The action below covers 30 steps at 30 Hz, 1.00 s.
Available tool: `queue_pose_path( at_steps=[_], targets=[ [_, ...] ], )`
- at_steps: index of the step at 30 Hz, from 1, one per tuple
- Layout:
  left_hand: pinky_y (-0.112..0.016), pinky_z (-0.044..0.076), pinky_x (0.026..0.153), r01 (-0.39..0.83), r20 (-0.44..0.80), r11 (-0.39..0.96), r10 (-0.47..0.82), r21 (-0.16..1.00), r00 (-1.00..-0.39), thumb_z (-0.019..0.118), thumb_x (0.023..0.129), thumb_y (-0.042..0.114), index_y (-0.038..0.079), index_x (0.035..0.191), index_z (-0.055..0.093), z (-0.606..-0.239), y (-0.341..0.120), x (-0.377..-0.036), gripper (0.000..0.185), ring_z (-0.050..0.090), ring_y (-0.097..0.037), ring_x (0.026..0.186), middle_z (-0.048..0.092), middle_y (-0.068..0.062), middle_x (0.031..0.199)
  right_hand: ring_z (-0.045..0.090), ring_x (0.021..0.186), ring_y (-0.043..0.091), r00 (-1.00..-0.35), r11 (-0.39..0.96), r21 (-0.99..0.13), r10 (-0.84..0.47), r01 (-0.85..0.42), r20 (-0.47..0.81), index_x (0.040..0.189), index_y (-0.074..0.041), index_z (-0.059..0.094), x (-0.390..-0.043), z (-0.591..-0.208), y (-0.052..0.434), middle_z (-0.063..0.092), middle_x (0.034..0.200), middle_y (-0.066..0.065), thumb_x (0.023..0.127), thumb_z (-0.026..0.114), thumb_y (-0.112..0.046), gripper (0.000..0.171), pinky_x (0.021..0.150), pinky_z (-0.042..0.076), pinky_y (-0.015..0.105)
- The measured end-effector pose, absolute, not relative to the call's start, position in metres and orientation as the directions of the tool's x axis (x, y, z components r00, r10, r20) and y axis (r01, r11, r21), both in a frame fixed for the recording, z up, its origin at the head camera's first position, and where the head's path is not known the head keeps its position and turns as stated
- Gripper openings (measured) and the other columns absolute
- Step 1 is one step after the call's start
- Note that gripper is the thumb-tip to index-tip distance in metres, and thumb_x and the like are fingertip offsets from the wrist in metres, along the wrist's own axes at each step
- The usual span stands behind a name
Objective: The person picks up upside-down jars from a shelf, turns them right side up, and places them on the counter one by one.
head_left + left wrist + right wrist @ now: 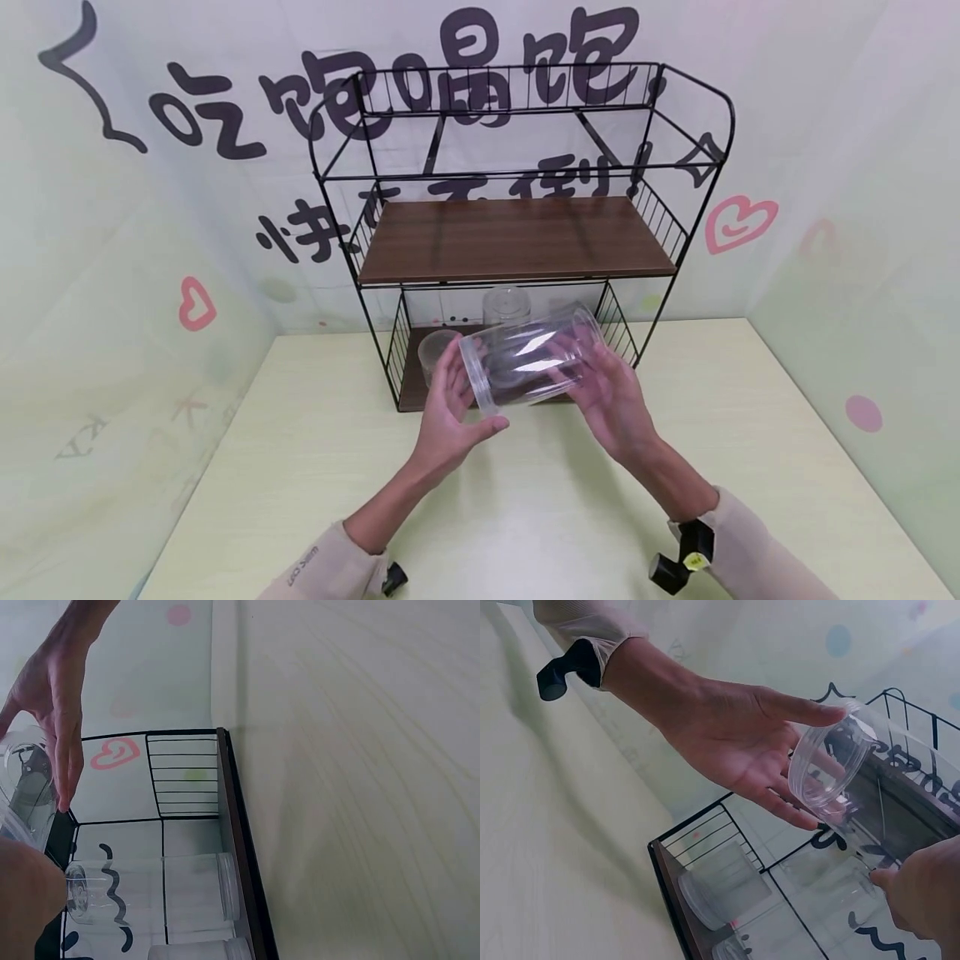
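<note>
Beige fabric sleeves (757, 550) frame midair handling: right hand (618, 412) gripping a clear cylindrical plastic jar (517, 367) my loose-fingered left hand (442, 417) should steady.

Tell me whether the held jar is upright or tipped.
Tipped: the clear jar is tilted nearly sideways, its ends pointing left and right.

Your right hand (922, 894) held a clear jar (900, 795); opposite this grip, your left hand (731, 735) touched it; behind stood a rack (673, 892).

Pale walls (97, 250) carry bold dark lettering (447, 40) and pink hearts (741, 228). A black-framed rack (517, 237) stands on a light-toned table (288, 458).
</note>
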<state>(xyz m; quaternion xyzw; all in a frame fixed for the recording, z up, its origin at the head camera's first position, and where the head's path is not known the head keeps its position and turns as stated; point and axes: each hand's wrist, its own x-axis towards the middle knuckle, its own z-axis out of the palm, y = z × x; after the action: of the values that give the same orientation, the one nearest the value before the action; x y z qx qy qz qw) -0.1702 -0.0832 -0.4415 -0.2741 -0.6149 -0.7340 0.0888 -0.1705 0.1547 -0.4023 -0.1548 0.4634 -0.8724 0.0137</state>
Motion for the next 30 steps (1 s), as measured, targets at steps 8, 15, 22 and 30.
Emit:
queue_pose_path(
  at_steps=[8, 15, 22, 30],
  targets=[
    [-0.041, 0.042, 0.120, 0.460, 0.531, -0.328, 0.175, 0.825, -0.829, 0.095, 0.079, 0.027, 0.003, 0.167, 0.014, -0.437, -0.083, -0.171, 0.122, 0.038, -0.039, 0.152, 0.028, -0.031, 0.165, 0.050, 0.143, 0.032, -0.932, -0.590, -0.804, -0.249, -0.069, 0.263, 0.126, -0.016, 0.063, -0.169, -0.409, 0.156, 0.058, 0.144, 0.012, 0.116, 0.036, -0.026, 0.030, 0.118, 0.046, 0.044],
    [-0.043, 0.043, 0.119, 0.476, 0.553, -0.360, 0.151, 0.803, -0.819, 0.091, 0.076, 0.013, 0.002, 0.163, 0.024, -0.429, -0.089, -0.175, 0.110, 0.039, -0.050, 0.148, 0.032, -0.038, 0.159, 0.057, 0.137, 0.024, -0.929, -0.510, -0.859, -0.293, -0.047, 0.225, 0.150, 0.000, 0.043, -0.171, -0.409, 0.162, 0.060, 0.141, 0.008, 0.114, 0.036, -0.017, 0.041, 0.118, 0.046, 0.041],
    [-0.038, 0.048, 0.116, 0.470, 0.510, -0.228, 0.169, 0.853, -0.844, 0.083, 0.072, -0.002, 0.004, 0.163, 0.029, -0.421, -0.103, -0.175, 0.107, 0.044, -0.044, 0.144, 0.038, -0.028, 0.160, 0.054, 0.139, 0.016, -0.943, -0.243, -0.968, -0.300, -0.066, 0.140, 0.164, 0.008, 0.020, -0.168, -0.405, 0.179, 0.035, 0.164, 0.025, 0.109, 0.049, -0.012, 0.066, 0.114, 0.045, 0.024],
    [-0.036, 0.051, 0.112, 0.418, 0.438, -0.133, 0.219, 0.899, -0.872, 0.082, 0.076, -0.007, 0.008, 0.168, 0.023, -0.417, -0.127, -0.175, 0.110, 0.044, -0.034, 0.146, 0.032, -0.017, 0.166, 0.036, 0.154, 0.040, -0.934, 0.149, -0.942, -0.246, -0.300, 0.258, 0.166, -0.001, 0.026, -0.164, -0.400, 0.199, 0.034, 0.171, 0.016, 0.104, 0.063, -0.010, 0.073, 0.114, 0.042, 0.020]
  ],
)
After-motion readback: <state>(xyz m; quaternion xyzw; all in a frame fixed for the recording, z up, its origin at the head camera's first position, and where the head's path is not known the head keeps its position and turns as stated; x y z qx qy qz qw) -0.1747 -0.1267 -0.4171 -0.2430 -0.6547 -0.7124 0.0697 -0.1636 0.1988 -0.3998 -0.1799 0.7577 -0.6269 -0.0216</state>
